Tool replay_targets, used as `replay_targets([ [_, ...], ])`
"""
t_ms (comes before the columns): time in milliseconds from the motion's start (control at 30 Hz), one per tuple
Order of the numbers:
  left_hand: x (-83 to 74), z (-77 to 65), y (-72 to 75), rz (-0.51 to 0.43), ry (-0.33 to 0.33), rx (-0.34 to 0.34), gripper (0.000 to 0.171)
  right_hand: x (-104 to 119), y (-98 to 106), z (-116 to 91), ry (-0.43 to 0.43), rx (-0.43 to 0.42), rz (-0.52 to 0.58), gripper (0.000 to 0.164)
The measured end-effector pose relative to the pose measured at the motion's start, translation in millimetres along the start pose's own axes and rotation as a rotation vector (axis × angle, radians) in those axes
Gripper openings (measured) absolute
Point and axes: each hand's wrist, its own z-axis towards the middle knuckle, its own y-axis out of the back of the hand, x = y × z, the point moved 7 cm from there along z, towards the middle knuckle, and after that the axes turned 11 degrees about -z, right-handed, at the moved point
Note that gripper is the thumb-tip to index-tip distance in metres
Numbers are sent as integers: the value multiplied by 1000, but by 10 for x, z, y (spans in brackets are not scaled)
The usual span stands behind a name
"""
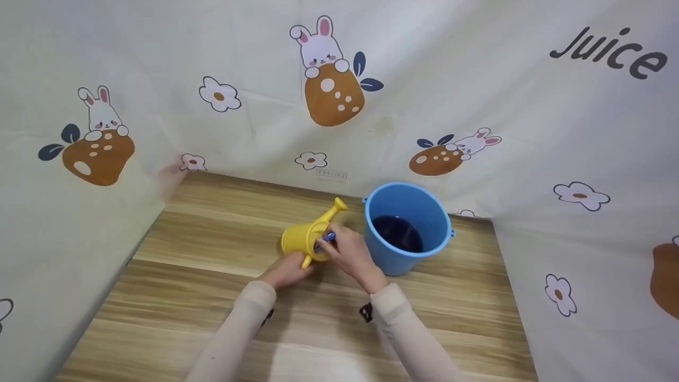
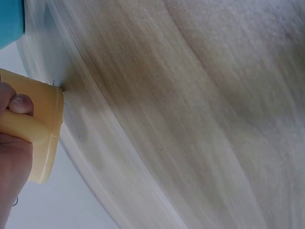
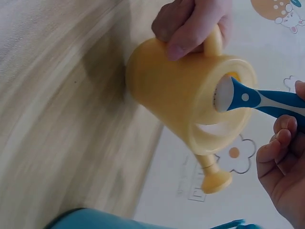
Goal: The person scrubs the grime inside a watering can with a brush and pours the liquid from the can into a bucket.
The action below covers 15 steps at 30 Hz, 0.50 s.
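Note:
A yellow watering can (image 1: pixel 295 239) is tilted on its side over the wooden surface, its mouth turned toward the right hand and its spout pointing away. The left hand (image 1: pixel 289 269) grips its handle (image 2: pixel 28 126), fingers wrapped round it in the left wrist view. Between the fingers and thumb of the right hand (image 1: pixel 351 253) is a blue-and-white brush (image 3: pixel 252 98). Its white head (image 3: pixel 223 94) sits at the can's mouth, partly inside the opening. The right wrist view shows the can's spout (image 3: pixel 215 181) below the mouth.
Close to the right of the hands stands a blue bucket (image 1: pixel 390 262) with dark liquid (image 1: pixel 398 232) in it. Wood-grain boards (image 1: pixel 212 233) lie underneath. A pale cloth (image 1: pixel 254 127) printed with rabbits and flowers rises at the back and both sides.

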Motion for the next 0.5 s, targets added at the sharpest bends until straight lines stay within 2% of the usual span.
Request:
replay_targets([
  [233, 31, -4, -13, -9, 36, 8, 12, -108, -182, -59, -61, 21, 118, 27],
  [500, 39, -11, -5, -16, 35, 10, 13, -95, -121, -80, -14, -49, 33, 27],
])
